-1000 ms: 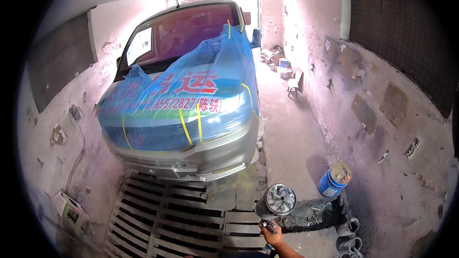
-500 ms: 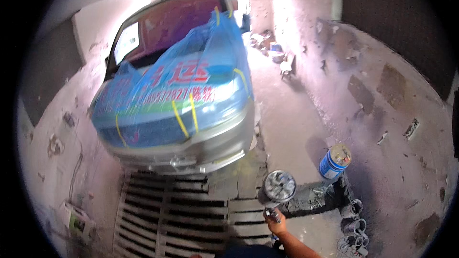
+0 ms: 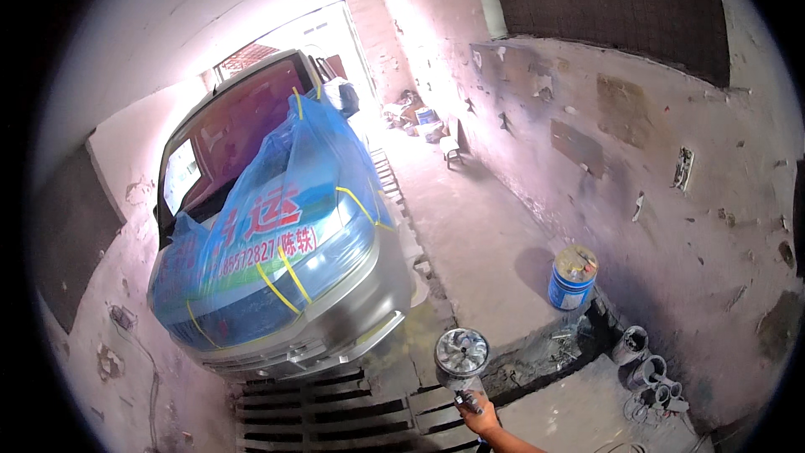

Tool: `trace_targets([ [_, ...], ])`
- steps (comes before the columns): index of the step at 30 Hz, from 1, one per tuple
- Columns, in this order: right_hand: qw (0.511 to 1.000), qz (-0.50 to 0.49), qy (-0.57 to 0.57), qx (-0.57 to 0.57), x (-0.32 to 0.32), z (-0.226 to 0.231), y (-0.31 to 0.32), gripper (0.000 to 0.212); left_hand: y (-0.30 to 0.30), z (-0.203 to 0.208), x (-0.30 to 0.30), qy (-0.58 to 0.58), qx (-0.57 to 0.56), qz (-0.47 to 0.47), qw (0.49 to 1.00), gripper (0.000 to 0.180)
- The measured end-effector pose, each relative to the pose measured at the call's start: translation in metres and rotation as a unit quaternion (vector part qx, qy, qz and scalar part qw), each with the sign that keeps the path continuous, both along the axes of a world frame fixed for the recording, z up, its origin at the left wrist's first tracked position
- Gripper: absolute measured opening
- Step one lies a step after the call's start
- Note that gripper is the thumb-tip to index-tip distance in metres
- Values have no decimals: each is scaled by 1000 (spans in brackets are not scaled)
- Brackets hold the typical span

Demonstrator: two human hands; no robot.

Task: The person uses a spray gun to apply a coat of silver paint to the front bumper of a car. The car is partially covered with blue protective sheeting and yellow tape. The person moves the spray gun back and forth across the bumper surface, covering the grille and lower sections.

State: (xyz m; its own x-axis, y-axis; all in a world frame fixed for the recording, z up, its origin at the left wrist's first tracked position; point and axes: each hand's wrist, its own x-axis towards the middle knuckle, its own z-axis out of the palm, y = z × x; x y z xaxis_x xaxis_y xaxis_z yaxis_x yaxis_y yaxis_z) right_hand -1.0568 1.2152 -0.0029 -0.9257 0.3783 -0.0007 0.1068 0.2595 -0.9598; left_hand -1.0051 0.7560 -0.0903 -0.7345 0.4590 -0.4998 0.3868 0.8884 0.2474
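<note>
My right hand (image 3: pixel 481 416) comes in from the lower edge and is closed round the grip of a spray gun (image 3: pixel 461 354). Its round cup, with a grey, paint-smeared top, faces up. The gun is held apart from the silver bumper (image 3: pixel 360 331) of a parked van. Blue plastic sheeting (image 3: pixel 251 226) covers the van's bonnet and part of its front, fastened with strips of yellow tape (image 3: pixel 277 288). The bumper below stays uncovered. My left hand is out of the picture.
A slatted floor grate (image 3: pixel 335 409) lies before the van. To the right stands a blue bucket (image 3: pixel 573 278) beside a recessed channel (image 3: pixel 545 352). Several grey cups (image 3: pixel 648 373) sit near the patchy right wall (image 3: pixel 537 92). A small stool (image 3: pixel 450 149) stands farther back.
The view has swung to the right and tilted, so the van sits lower and farther left. My right hand still grips the spray gun, now slightly farther left in the picture.
</note>
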Motion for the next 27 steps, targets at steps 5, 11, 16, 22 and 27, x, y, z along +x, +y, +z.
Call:
trace_targets([
  [5,997,25,-53,-49,0,2,10,36,21,24,-21,40,0,-25,999,25],
  [11,997,12,8,-82,-1,-22,30,34,175,176,-66,23,175,-127,976,29],
  [16,998,16,-19,-66,-8,-40,40,31,301,368,-43,-319,460,6,829,39],
  [22,997,35,16,-70,-17,-39,36,17,345,430,-27,-344,643,-326,601,43],
  [27,993,55,-13,-105,-14,-31,36,20,355,437,-15,-384,711,-355,471,46],
])
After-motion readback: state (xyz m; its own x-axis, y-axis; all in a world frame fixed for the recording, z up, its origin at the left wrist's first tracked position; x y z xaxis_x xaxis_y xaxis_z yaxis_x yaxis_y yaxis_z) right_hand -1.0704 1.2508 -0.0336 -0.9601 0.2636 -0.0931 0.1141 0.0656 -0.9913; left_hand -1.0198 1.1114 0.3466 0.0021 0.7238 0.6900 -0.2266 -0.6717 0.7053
